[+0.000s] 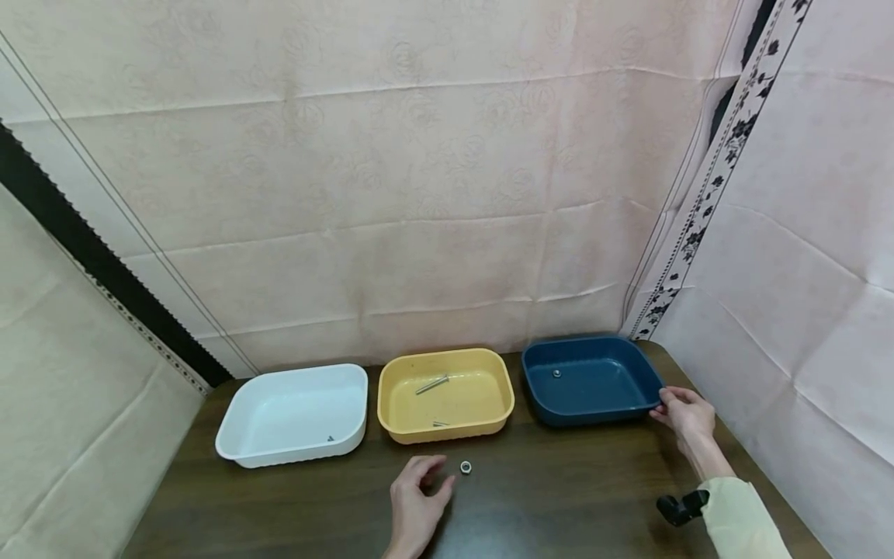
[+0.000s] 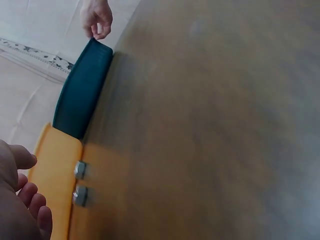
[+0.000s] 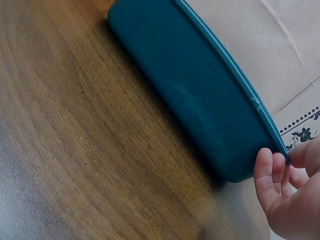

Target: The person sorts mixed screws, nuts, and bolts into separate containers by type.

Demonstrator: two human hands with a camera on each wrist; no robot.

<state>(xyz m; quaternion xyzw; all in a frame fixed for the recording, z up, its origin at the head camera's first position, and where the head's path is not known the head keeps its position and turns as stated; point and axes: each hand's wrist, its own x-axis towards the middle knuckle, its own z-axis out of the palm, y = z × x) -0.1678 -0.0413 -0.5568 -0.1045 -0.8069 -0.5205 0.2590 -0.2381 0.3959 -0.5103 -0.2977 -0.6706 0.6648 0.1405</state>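
My left hand (image 1: 414, 506) hovers over the table in front of the yellow tray, thumb and fingers apart with a gap between them. Just right of its fingertips lies a hex nut (image 1: 466, 467); in the left wrist view two nuts, one nut (image 2: 80, 170) above the other nut (image 2: 80, 196), show beside the yellow tray (image 2: 55, 175). With thumb and fingers my right hand (image 3: 292, 185) pinches the rim at the near right corner of the blue tray (image 3: 185, 95). Inside that tray sits a small nut (image 1: 556, 373).
A long bolt (image 1: 432, 385) and small screws (image 1: 440, 424) lie in the yellow tray. At left stands a white tray (image 1: 293, 454) with a tiny metal piece (image 1: 330, 439). Cloth (image 1: 447, 194) hangs behind and beside the brown wooden table (image 1: 559, 489).
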